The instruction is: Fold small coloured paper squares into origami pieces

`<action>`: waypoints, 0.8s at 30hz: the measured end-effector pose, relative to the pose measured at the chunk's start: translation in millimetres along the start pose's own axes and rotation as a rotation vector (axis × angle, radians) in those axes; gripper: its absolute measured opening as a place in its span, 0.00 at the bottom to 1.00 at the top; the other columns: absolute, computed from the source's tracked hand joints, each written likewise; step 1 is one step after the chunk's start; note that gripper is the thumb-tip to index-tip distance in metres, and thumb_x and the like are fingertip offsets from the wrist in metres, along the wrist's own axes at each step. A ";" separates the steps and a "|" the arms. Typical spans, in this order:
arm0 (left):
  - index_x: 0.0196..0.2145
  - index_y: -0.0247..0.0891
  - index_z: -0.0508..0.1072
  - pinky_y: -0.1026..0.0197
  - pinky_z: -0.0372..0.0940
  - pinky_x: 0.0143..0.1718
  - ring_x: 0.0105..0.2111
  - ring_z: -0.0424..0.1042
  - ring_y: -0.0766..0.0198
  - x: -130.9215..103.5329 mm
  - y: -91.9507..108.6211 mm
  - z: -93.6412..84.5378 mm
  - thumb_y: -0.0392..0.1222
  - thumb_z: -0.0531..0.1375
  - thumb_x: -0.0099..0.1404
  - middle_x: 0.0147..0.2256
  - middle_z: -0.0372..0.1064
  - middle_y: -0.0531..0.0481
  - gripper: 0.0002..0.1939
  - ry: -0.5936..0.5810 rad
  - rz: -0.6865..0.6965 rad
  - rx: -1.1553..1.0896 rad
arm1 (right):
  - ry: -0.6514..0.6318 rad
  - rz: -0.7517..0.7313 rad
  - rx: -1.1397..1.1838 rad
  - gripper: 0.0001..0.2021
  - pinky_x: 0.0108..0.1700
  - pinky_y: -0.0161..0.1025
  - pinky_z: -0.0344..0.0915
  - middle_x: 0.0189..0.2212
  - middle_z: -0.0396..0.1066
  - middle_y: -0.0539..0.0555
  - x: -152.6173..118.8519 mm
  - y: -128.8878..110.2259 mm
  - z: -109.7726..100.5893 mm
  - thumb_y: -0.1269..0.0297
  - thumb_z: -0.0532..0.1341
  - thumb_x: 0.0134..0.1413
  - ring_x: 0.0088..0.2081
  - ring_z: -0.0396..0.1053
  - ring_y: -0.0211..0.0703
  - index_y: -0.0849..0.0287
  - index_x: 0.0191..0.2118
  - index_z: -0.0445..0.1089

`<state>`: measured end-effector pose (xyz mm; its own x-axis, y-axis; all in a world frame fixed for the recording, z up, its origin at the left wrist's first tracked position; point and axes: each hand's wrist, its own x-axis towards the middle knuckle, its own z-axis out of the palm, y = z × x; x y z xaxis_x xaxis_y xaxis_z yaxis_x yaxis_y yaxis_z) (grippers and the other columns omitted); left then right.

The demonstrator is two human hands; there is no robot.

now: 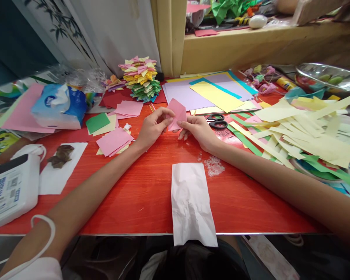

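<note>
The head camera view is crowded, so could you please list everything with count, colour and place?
Small paper piece: one, pink, centre, held
Square paper sheets: several, pink, yellow, green, left of centre
Spiky paper tower: one, pink, yellow, green, far side
Large flat sheets: several, lilac, yellow, blue, far side
Scissors: one, black handles, right of centre
Loose paper strips: many, mostly pale yellow and green, right
Round metal bowl: one, silver, far right
Soft tissue pack: one, blue, left
Boxy device: one, white, left edge
Irregular lump: one, brown, on white paper, left
Crumpled paper: one, white, near edge
Glossy table: one, red, beneath
Left hand: one, bare, holding small paper piece
Right hand: one, bare, likewise
</note>
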<state>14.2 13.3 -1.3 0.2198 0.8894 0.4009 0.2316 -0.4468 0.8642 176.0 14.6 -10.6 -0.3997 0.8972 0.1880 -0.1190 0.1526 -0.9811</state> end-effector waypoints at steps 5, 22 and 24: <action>0.37 0.38 0.67 0.69 0.57 0.22 0.20 0.58 0.73 0.8 -5.3 -1.3 0.39 0.56 0.58 0.23 0.57 0.56 0.07 -0.037 0.030 0.022 | 0.007 0.004 -0.006 0.12 0.21 0.29 0.58 0.21 0.66 0.50 0.1 0.4 -0.4 0.57 0.61 0.45 0.20 0.66 0.33 0.63 0.28 0.67; 0.41 0.39 0.65 0.67 0.57 0.29 0.27 0.61 0.70 0.4 -7.2 -1.2 0.39 0.57 0.57 0.31 0.62 0.54 0.13 -0.063 0.087 0.227 | 0.007 -0.011 -0.022 0.14 0.20 0.29 0.59 0.18 0.67 0.49 0.5 2.6 -0.7 0.55 0.60 0.47 0.18 0.64 0.32 0.63 0.27 0.66; 0.42 0.39 0.65 0.67 0.58 0.30 0.28 0.62 0.70 0.1 -6.3 -1.4 0.39 0.57 0.57 0.32 0.62 0.54 0.13 -0.069 0.085 0.248 | 0.008 -0.018 -0.022 0.14 0.20 0.29 0.59 0.17 0.67 0.49 0.5 3.1 -1.0 0.54 0.60 0.47 0.18 0.64 0.32 0.63 0.27 0.66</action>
<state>11.3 16.3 -6.3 0.3107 0.8426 0.4398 0.4327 -0.5374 0.7239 176.3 15.9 -13.6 -0.3903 0.8976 0.2051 -0.1064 0.1773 -0.9784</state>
